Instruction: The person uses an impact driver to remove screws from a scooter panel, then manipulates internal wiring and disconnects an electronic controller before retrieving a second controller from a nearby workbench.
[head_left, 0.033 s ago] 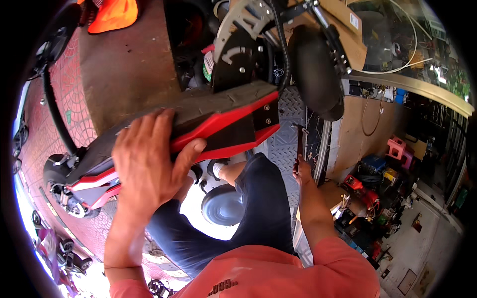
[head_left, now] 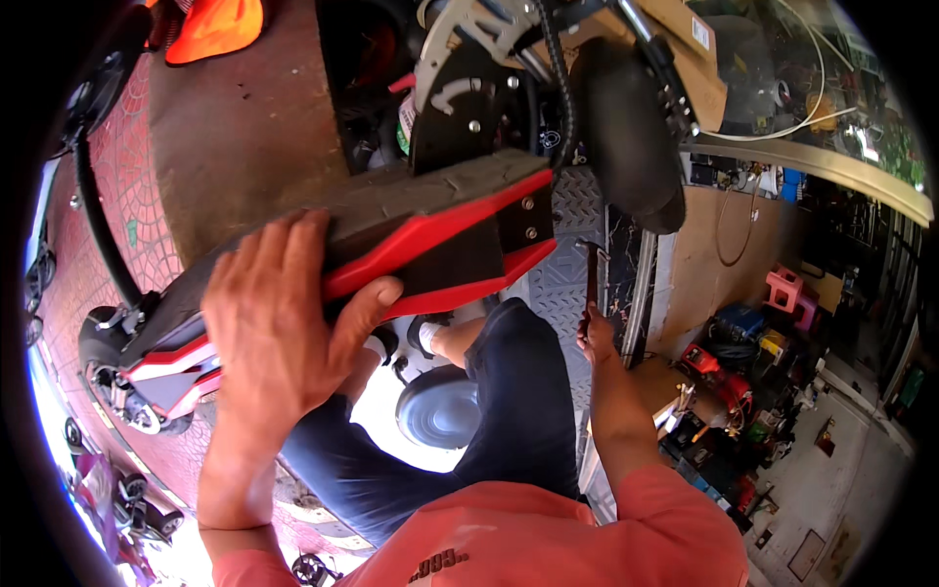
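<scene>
An electric scooter with a black deck and red side trim lies across in front of me, tipped so its flank faces me. My left hand grips the deck's edge, fingers over the top and thumb along the side panel. Two bolts show at the deck's right end, beside a silver bracket and a black wheel. The scooter's other wheel is at the far left. Low on the right, my right hand is closed round the handle of a hammer, its head pointing away from me and apart from the scooter.
A brown board lies beyond the deck, with an orange cloth item at its far end. A round stool stands between my legs. Tools and a red plastic stool crowd the right side, below a glass case.
My left hand and the scooter's left part have shifted slightly left. The wheel at the right has moved a little to the right. The hammer stays nearly where it was.
</scene>
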The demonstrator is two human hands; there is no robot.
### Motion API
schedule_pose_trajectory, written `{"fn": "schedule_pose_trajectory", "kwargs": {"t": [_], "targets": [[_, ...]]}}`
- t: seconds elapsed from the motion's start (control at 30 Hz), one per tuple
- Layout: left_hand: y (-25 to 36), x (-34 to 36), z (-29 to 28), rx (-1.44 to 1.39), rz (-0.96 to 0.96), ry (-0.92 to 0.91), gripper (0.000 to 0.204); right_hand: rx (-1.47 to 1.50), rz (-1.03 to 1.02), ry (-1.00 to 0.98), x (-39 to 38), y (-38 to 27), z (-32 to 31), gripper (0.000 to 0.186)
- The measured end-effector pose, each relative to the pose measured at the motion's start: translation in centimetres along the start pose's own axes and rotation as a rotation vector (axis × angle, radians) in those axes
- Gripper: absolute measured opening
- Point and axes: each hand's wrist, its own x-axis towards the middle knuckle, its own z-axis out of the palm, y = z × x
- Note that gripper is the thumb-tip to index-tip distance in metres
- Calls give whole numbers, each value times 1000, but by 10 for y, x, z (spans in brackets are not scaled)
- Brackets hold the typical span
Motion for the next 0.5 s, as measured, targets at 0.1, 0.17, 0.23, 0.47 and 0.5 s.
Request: {"fn": "schedule_pose_trajectory", "kwargs": {"t": [0.1, 0.17, 0.23, 0.47, 0.5], "targets": [[12, -13, 12, 80, -11, 8, 68, -43, -93, -77, 63, 37, 10, 45], [21, -25, 15, 161, -5, 47, 67, -155, -179, -47, 94, 59, 37, 47], [14, -16, 26, 157, 56, 90, 61, -623, -428, 76, 200, 137, -27, 53], [21, -35, 37, 373, 0, 280, 70, -562, -550, 59, 251, 112, 0, 43], [17, -36, 36, 376, -36, 267, 75, -323, -472, -69, 236, 99, 0, 38]]}}
